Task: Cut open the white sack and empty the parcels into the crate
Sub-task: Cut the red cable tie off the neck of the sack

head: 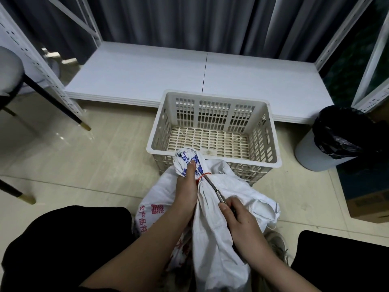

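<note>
Your left hand (186, 184) grips the gathered neck of the sack (212, 224), fingers wrapped round it just below the bunched top. Your right hand (242, 220) is clamped on the scissors (214, 189), whose blades point up along the neck with their tips at the red tie (203, 175). Whether the blades are parted is too small to tell.

The sack stands on the floor between your knees, leaning toward the crate (212, 123) and touching its near rim. One sack, one tie, one pair of scissors, one crate. No parcels show; the sack is closed and the crate's slotted floor is bare.

Writing: the sack's lower left side carries red printed characters and a red block mark, crumpled and only partly legible; the bunched top shows a blue print, unreadable.

Behind the crate lies a low white shelf board (147, 79) made of two panels, with grey curtains (189, 20) behind. At right stands one bin (328, 142) lined with a black bag, and one cardboard box (370, 205) with a label too blurred to read. At left, two chair legs (56, 102) with gold tips are in view.
</note>
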`<state>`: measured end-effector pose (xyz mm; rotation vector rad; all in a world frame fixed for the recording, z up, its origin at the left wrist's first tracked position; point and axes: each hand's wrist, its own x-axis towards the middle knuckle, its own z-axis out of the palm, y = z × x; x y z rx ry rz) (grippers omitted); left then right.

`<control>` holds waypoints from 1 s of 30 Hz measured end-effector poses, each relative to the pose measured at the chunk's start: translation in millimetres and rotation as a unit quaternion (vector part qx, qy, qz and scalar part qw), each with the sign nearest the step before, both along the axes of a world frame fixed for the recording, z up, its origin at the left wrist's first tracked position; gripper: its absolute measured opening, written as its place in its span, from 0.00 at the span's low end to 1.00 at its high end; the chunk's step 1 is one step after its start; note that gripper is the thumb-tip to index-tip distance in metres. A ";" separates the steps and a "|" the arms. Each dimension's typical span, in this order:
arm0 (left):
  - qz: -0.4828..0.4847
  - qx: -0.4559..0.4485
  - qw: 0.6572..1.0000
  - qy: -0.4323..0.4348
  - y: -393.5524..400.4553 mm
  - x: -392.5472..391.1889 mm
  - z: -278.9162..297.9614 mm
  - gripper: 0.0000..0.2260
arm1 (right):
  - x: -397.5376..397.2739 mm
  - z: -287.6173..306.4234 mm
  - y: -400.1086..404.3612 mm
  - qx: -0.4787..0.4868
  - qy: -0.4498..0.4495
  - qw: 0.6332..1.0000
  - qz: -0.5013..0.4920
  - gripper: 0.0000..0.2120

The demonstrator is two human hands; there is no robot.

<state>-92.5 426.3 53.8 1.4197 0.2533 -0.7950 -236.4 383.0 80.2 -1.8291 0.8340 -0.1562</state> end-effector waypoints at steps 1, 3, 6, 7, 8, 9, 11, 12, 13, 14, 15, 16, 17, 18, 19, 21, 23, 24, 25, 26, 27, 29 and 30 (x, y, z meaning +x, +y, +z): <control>-0.002 -0.003 1.000 -0.001 0.0 0.2 1.0 0.16 | -0.6 -0.1 0.0 0.004 0.001 1.000 0.000 0.13; -0.005 -0.009 1.000 0.000 0.2 -0.9 2.9 0.15 | -2.1 0.0 0.5 0.011 0.000 1.000 -0.003 0.13; -0.009 -0.012 1.000 0.001 0.1 -2.2 4.5 0.15 | -0.9 -0.7 3.6 0.033 -0.009 0.999 -0.018 0.13; -0.009 -0.006 1.000 -0.002 0.2 -2.3 4.4 0.16 | 0.6 -1.5 4.8 0.040 -0.013 0.999 -0.023 0.13; -0.010 -0.001 1.000 -0.006 0.6 -2.1 3.9 0.16 | 2.6 -2.0 6.2 0.046 -0.016 0.998 -0.026 0.13; -0.011 0.002 1.000 -0.010 1.2 -2.2 3.2 0.16 | 4.6 -2.3 7.2 0.054 -0.017 0.998 -0.029 0.14; -0.019 0.017 0.999 -0.025 1.5 -3.5 2.8 0.18 | 8.4 -3.7 6.9 0.072 -0.021 0.997 -0.035 0.15; -0.022 0.026 0.999 -0.032 1.7 -4.2 2.9 0.18 | 10.4 -4.3 6.8 0.085 -0.025 0.995 -0.040 0.15; -0.023 0.033 0.998 -0.039 1.8 -5.0 3.6 0.19 | 12.0 -4.3 6.6 0.100 -0.031 0.993 -0.046 0.15; -0.023 0.040 0.998 -0.048 1.4 -5.6 4.1 0.20 | 13.7 -5.1 6.6 0.115 -0.035 0.991 -0.050 0.15; -0.022 0.046 0.997 -0.058 1.1 -5.9 4.8 0.20 | 15.8 -6.2 6.3 0.131 -0.037 0.989 -0.054 0.15; -0.021 0.050 0.996 -0.068 0.4 -5.8 4.9 0.20 | 18.0 -5.9 6.4 0.146 -0.037 0.987 -0.057 0.15; -0.020 0.052 0.996 -0.075 0.1 -5.6 5.1 0.20 | 20.1 -5.6 5.9 0.159 -0.037 0.985 -0.058 0.16; -0.020 0.054 0.995 -0.077 -0.2 -4.9 5.6 0.20 | 21.8 -4.2 5.6 0.173 -0.041 0.982 -0.058 0.16; -0.021 0.057 0.995 -0.075 -0.5 -3.4 6.6 0.20 | 22.5 -3.0 4.5 0.189 -0.044 0.979 -0.060 0.16; -0.021 0.060 0.996 -0.065 -0.8 0.5 8.0 0.19 | 22.4 0.8 1.1 0.233 -0.048 0.969 -0.065 0.16; -0.023 0.050 0.996 -0.063 -0.9 3.8 8.4 0.18 | 20.7 4.5 1.4 0.291 -0.059 0.952 -0.069 0.15; -0.018 0.045 0.997 -0.063 -1.0 4.3 7.9 0.17 | 19.4 5.8 3.1 0.310 -0.059 0.946 -0.068 0.17; -0.011 0.041 0.997 -0.062 -0.2 4.6 9.1 0.17 | 18.8 6.2 5.3 0.317 -0.062 0.944 -0.067 0.22; -0.007 0.037 0.998 -0.060 -0.2 4.8 9.2 0.17 | 18.5 5.3 7.5 0.312 -0.071 0.945 -0.063 0.28; -0.005 0.035 0.998 -0.059 -0.3 5.0 9.1 0.17 | 18.3 3.7 9.7 0.297 -0.080 0.950 -0.063 0.34; -0.007 0.040 0.997 -0.069 -1.2 5.5 8.9 0.15 | 17.9 3.1 13.6 0.271 -0.097 0.955 -0.066 0.38; -0.006 0.041 0.997 -0.069 -1.9 6.0 9.0 0.14 | 18.3 2.2 13.9 0.262 -0.105 0.957 -0.070 0.33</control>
